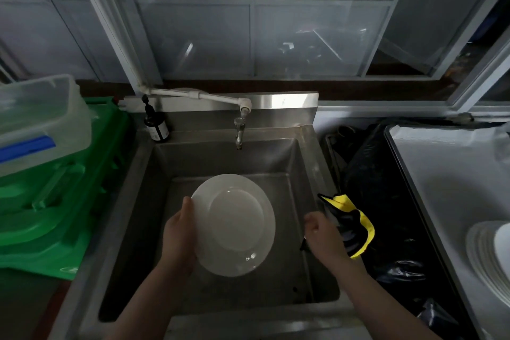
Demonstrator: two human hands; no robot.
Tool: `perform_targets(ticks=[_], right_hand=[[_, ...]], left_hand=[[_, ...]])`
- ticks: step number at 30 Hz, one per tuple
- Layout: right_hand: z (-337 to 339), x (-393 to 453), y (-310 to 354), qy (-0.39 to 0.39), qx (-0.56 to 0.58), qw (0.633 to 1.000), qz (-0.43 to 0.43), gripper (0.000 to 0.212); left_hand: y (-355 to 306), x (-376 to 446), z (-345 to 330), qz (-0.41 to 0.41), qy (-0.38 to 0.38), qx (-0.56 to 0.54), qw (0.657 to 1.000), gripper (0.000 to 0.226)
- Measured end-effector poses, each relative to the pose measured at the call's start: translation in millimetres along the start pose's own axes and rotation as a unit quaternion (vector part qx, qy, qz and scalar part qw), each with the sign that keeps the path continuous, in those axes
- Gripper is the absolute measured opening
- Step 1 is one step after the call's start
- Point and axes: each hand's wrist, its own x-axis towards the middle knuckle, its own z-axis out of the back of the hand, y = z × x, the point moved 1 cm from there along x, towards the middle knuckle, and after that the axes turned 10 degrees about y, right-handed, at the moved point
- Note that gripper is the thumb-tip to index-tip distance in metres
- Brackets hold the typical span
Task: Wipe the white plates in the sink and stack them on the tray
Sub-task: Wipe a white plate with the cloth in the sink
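A white plate (234,225) is held over the steel sink (309,157), its face towards me. My left hand (179,237) grips the plate's left rim, thumb on the front. My right hand (323,237) is at the sink's right rim, its fingers curled on a black and yellow cloth (353,225) that lies over that rim. A stack of white plates (488,254) sits on the white-lined tray (441,174) at the right.
A tap (239,130) hangs over the sink's back, with a dark pump bottle (156,125) at the back left corner. Green crates (63,201) and a clear plastic box (41,121) stand to the left. Black bags (386,201) fill the gap on the right.
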Motion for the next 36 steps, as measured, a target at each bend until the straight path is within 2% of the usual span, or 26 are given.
perform_targets(ticks=[1,3,4,6,8,10,13,21,25,28,32,36], right_hand=[[6,2,-6,-0.003,-0.105,0.994,0.025,0.029],[12,5,-16,-0.001,-0.297,0.953,0.056,0.048],[14,7,-22,0.008,-0.358,0.932,0.055,0.059],[16,11,-33,0.041,-0.438,0.897,0.037,0.078],[16,11,-40,0.078,-0.505,0.859,0.029,0.087],[17,10,-44,0.101,-0.548,0.830,0.023,0.088],[15,9,-48,0.103,-0.580,0.808,0.021,0.088],[8,9,-59,0.036,-0.574,0.817,0.042,0.074],[8,11,-61,-0.004,-0.545,0.837,0.051,0.057],[9,11,-57,0.018,-0.566,0.823,0.049,0.037],[12,13,-57,0.057,-0.568,0.821,0.027,0.031],[17,14,-54,0.058,-0.521,0.851,0.019,0.028]], left_hand=[[0,1,1,-0.004,0.003,0.004,1.000,0.038],[0,3,4,-0.012,0.009,0.011,1.000,0.039],[0,4,5,-0.015,0.010,0.013,1.000,0.040],[1,6,7,-0.018,0.008,0.019,1.000,0.040],[2,7,9,-0.022,0.009,0.026,0.999,0.040],[4,8,8,-0.023,0.012,0.027,0.999,0.040],[6,7,9,-0.016,0.010,0.017,1.000,0.038],[13,6,10,-0.013,0.007,0.013,1.000,0.040],[17,5,12,-0.009,0.011,0.010,1.000,0.041],[19,2,14,-0.013,0.013,0.010,1.000,0.042],[19,-1,18,-0.022,0.020,0.003,1.000,0.044],[18,-6,22,-0.050,0.040,0.005,0.998,0.043]])
